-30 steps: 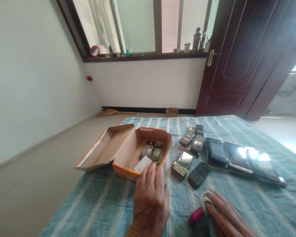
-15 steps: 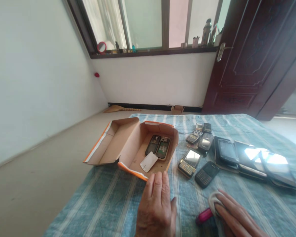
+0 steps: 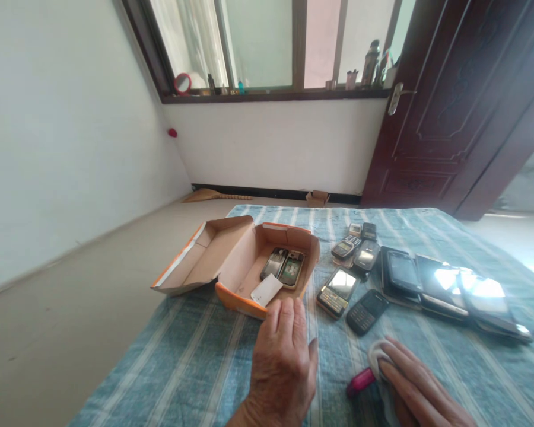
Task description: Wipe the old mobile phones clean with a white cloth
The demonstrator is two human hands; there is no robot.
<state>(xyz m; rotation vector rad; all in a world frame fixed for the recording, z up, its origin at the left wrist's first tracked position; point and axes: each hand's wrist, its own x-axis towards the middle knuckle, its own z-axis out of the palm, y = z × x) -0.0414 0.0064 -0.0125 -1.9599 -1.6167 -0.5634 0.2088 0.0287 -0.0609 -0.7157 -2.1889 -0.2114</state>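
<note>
My left hand (image 3: pixel 282 356) rests with its fingertips at the near rim of an open cardboard box (image 3: pixel 229 298), fingers stretched and thumb apart. In the box lie a dark mobile phone (image 3: pixel 273 264), a phone with its inside bared (image 3: pixel 292 270) and a loose white back cover (image 3: pixel 266 289). Low on the right, my right hand (image 3: pixel 416 379) presses its fingers on a bunched white cloth (image 3: pixel 380 351). A small shiny pink object (image 3: pixel 360 381), its kind unclear, pokes out beside the cloth. Nearest that hand are a black keypad phone (image 3: pixel 367 312) and a gold-keyed phone (image 3: pixel 338 292).
Older phones (image 3: pixel 347 246) are clustered behind the gold-keyed one. Touchscreen phones and flat glossy devices (image 3: pixel 442 287) overlap in a row on the right. All lie on a blue striped cloth cover (image 3: pixel 182 356). A dark red door (image 3: pixel 427 118) stands behind.
The view has shifted slightly, so the phones on the right appear a little further left. Both hands keep about the same places by the box and on the white cloth.
</note>
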